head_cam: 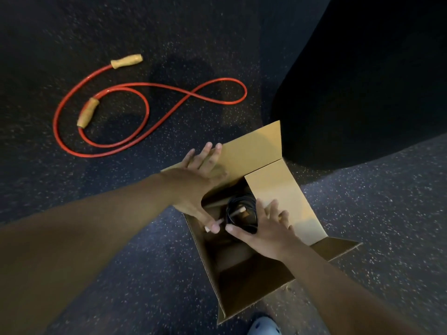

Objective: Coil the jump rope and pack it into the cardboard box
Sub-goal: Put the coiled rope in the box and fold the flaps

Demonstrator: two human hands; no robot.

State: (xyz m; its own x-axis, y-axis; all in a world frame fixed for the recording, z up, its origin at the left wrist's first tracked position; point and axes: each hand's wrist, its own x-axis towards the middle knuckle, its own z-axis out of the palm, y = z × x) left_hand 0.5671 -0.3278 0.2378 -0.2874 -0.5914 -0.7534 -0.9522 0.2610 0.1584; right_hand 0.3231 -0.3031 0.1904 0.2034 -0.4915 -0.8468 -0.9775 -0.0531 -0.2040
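Observation:
An open cardboard box (254,281) stands on the floor with its flaps spread. Inside it lies a coiled black jump rope (242,201) with pale wooden handles (235,211). My right hand (266,230) reaches into the box and grips the coil between thumb and spread fingers. My left hand (196,180) lies over the box's left flap with its fingers spread, and its thumb touches the end of one handle. A second jump rope (88,112), red with tan wooden handles, lies in loose loops on the floor at the upper left, away from both hands.
The floor (145,262) is dark speckled rubber. A large dark object (362,81) stands right behind the box at the upper right. The toe of a light blue shoe (263,326) shows at the bottom edge, just below the box.

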